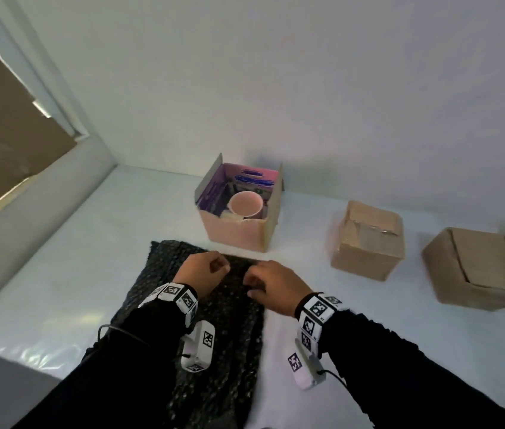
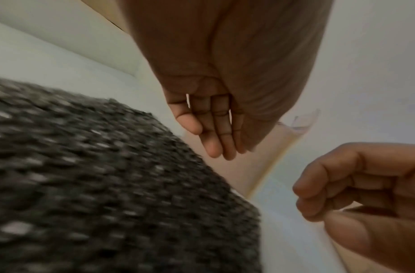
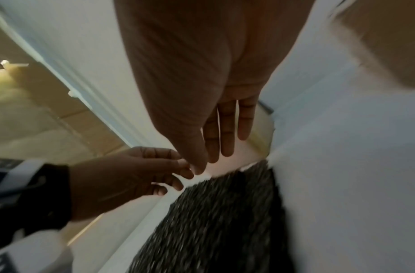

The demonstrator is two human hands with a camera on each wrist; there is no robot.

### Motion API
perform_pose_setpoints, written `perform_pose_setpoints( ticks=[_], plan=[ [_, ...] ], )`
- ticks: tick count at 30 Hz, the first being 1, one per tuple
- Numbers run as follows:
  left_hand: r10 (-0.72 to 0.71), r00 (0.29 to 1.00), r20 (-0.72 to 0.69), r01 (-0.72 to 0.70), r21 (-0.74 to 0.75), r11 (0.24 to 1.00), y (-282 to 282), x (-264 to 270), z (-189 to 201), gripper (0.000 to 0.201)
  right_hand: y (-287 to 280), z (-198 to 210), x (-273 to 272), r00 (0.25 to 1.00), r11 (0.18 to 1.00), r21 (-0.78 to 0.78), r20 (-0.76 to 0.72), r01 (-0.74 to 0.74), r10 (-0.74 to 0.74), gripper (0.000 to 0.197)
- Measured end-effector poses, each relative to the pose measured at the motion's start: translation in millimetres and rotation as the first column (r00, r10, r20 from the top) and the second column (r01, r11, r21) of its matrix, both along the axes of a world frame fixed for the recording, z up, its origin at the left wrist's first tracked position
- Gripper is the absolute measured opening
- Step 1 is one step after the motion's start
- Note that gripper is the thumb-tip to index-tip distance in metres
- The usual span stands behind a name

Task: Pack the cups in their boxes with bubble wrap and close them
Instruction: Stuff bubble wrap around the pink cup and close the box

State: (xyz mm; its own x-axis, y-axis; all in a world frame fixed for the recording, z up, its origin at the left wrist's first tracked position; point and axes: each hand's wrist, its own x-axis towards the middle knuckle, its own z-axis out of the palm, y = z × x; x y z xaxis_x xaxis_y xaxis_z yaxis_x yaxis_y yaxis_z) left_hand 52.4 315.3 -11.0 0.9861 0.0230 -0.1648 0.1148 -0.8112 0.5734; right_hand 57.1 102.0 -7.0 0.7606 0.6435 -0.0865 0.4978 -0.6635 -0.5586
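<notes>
The bubble wrap [image 1: 214,320] at the bottom middle looked dark, bumpy and a bit shiny. The boxes [image 1: 367,241] on the right were plain brown cardboard, matt. The table [image 1: 59,274] looked smooth and white.

We see a dim, cool, bluish scene from the head camera, with warmer brown light at the window [image 1: 3,125] on the left. Soft pink tints colour the open box [image 1: 239,209] and table [image 1: 322,212]. Straight lines bow toward the wide-angle edges. Both wrist views are motion-blurred: the bubble wrap [image 2: 103,184] smears into streaks, and the near palms fill the top, soft and unfocused.
</notes>
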Motion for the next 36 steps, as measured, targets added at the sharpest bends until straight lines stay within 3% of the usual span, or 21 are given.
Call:
perform_pose_setpoints(
  ticks=[3, 6, 8, 10, 13, 16, 18, 22, 24, 26, 29, 31, 33, 35, 36],
  plan=[
    [0.017, 0.999, -0.039, -0.013, 0.102, 0.995, 51, -20, -13, 0.006, 46, -19, -29, 0.995, 0.994, -0.056, 0.029, -0.09, 0.092, 0.048],
    [-0.047, 0.996, -0.08, 0.055, 0.105, 0.993, 86, -34, -30, 0.019, 73, -39, -56, 0.997, 0.98, -0.187, -0.066, -0.062, 0.05, 0.082],
    [-0.122, 0.989, -0.082, 0.128, 0.072, 0.989, 98, -40, -40, 0.025, 83, -48, -66, 0.999, 0.955, -0.294, -0.036, -0.04, 0.031, 0.08],
    [-0.188, 0.981, -0.048, 0.19, 0.042, 0.981, 103, -41, -46, 0.025, 90, -54, -67, 0.999, 0.947, -0.32, 0.035, 0.028, -0.017, 0.06],
    [-0.233, 0.972, 0.014, 0.233, 0.017, 0.972, 108, -37, -51, 0.029, 94, -59, -64, 0.984, 0.965, -0.195, 0.047, 0.176, -0.17, 0.034],
    [-0.257, 0.962, 0.095, 0.254, 0.043, 0.966, 112, -34, -51, 0.06, 89, -58, -59, 0.949, 0.95, -0.029, 0.051, 0.312, -0.31, 0.036],
    [-0.284, 0.949, 0.139, 0.285, 0.014, 0.958, 113, -32, -47, 0.069, 84, -53, -56, 0.911, 0.91, 0.102, 0.051, 0.403, -0.409, 0.038],
    [-0.343, 0.929, 0.142, 0.342, 0.033, 0.939, 105, -20, -33, 0.056, 75, -30, -45, 0.779, 0.728, 0.3, -0.096, 0.616, -0.619, 0.019],
    [-0.284, 0.951, 0.125, 0.287, -0.006, 0.958, 100, -12, -26, 0.043, 73, -19, -37, 0.706, 0.619, 0.393, -0.126, 0.68, -0.697, 0.011],
    [-0.219, 0.964, 0.153, 0.235, -0.099, 0.967, 92, -5, -17, 0.033, 72, -7, -31, 0.668, 0.547, 0.474, -0.126, 0.689, -0.733, 0.016],
    [-0.121, 0.972, 0.203, 0.177, -0.285, 0.942, 77, 5, -5, 0.021, 79, 3, -24, 0.699, 0.512, 0.56, -0.182, 0.652, -0.691, 0.01],
    [-0.083, 0.975, 0.206, 0.17, -0.449, 0.877, 68, 11, 1, 0.025, 85, 6, -23, 0.743, 0.52, 0.558, -0.305, 0.647, -0.596, 0.036],
    [-0.069, 0.982, 0.178, 0.163, -0.589, 0.791, 59, 16, 8, 0.038, 89, 6, -24, 0.782, 0.603, 0.51, -0.292, 0.614, -0.55, 0.06],
    [-0.051, 0.974, 0.219, 0.184, -0.648, 0.739, 50, 18, 17, 0.046, 91, 8, -22, 0.807, 0.646, 0.495, -0.245, 0.58, -0.537, 0.054],
    [-0.03, 0.956, 0.291, 0.211, -0.617, 0.758, 47, 18, 24, 0.048, 91, 11, -20, 0.806, 0.642, 0.499, -0.253, 0.582, -0.535, 0.046]
  ],
)
